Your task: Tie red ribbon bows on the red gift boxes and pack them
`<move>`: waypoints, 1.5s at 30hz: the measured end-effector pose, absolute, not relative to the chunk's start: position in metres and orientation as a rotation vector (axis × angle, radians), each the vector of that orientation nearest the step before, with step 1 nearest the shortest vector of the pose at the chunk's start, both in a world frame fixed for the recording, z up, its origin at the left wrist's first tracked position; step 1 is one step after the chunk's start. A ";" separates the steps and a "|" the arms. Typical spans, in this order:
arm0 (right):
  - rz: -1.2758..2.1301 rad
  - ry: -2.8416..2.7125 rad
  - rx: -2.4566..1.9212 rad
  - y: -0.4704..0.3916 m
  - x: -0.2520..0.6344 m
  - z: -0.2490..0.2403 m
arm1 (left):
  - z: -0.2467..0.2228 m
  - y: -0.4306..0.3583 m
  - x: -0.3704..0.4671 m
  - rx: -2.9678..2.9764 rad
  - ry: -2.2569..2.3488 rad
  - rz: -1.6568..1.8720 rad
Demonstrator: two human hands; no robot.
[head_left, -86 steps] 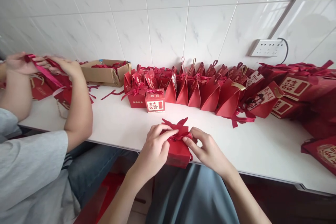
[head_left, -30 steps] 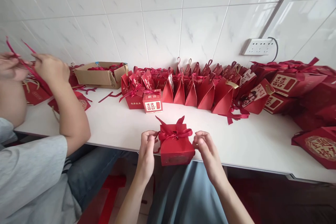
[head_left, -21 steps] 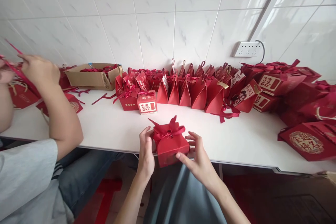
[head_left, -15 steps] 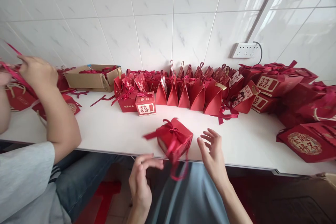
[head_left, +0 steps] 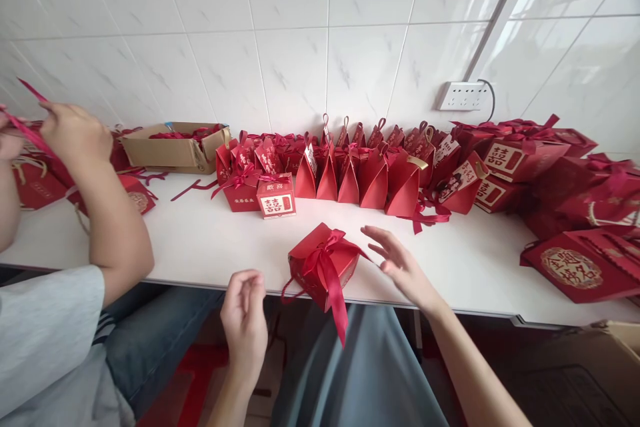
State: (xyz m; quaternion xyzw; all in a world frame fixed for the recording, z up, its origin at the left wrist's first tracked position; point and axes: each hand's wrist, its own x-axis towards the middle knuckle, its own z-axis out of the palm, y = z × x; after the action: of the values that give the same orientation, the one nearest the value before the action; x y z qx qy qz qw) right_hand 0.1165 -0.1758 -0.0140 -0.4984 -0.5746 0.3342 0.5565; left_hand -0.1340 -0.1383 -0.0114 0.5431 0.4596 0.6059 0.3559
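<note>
A red gift box (head_left: 311, 250) stands at the front edge of the white table, a satin ribbon bow (head_left: 327, 257) tied on its top. One ribbon tail hangs over the table edge; another points right. A thin cord loop (head_left: 291, 293) shows at the box's left side. My left hand (head_left: 245, 320) is left of the box and apart from it, loosely curled with nothing visible in it. To the right of the box is my right hand (head_left: 403, 270), fingers spread and holding nothing, close to the tip of the right ribbon tail.
Several red boxes (head_left: 367, 180) line the back of the table by the tiled wall. More boxes (head_left: 575, 267) are piled on the right. A cardboard box (head_left: 170, 153) holds red ribbons. On the left, a co-worker's hand (head_left: 75, 140) grips a ribbon. A power strip (head_left: 465, 96) is on the wall.
The gift box has turned and shifted slightly left, so its ribbon tails now point down and right. My left hand has moved left; my right hand has come inward and up.
</note>
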 end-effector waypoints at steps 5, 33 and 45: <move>0.992 -1.366 -1.076 -0.144 0.125 0.008 | 0.018 -0.127 -0.110 1.849 1.209 1.302; 0.554 -1.689 -1.267 -0.185 0.095 -0.013 | 0.016 -0.115 -0.128 1.593 0.804 0.913; 0.449 -1.669 -1.253 -0.194 0.092 -0.011 | 0.042 -0.139 -0.107 1.538 1.025 0.710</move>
State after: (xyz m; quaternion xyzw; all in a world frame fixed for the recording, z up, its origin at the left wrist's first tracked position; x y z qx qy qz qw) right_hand 0.0923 -0.1936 -0.0105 -0.5140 -0.6847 0.1842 0.4827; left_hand -0.1068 -0.1389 0.0419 0.6493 0.4328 0.2999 0.5488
